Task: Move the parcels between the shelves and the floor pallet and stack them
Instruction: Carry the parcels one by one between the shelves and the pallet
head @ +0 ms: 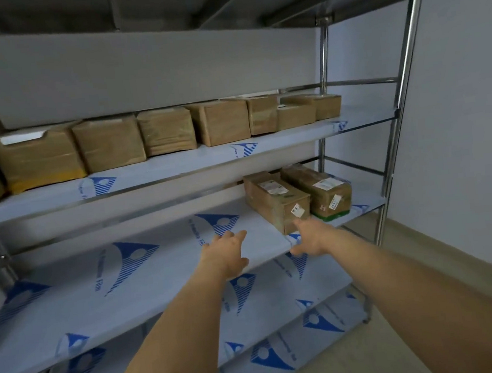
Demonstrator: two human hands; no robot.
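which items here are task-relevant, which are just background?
Job:
- two long parcels side by side on the middle shelf
- row of parcels on the shelf above
- left hand and right hand, both empty, reaching toward the near long parcel

Background:
- bottom shelf
- steel upright
- wall
- floor

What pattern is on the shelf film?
Blue striped triangle logos on pale film, seen in the head view.
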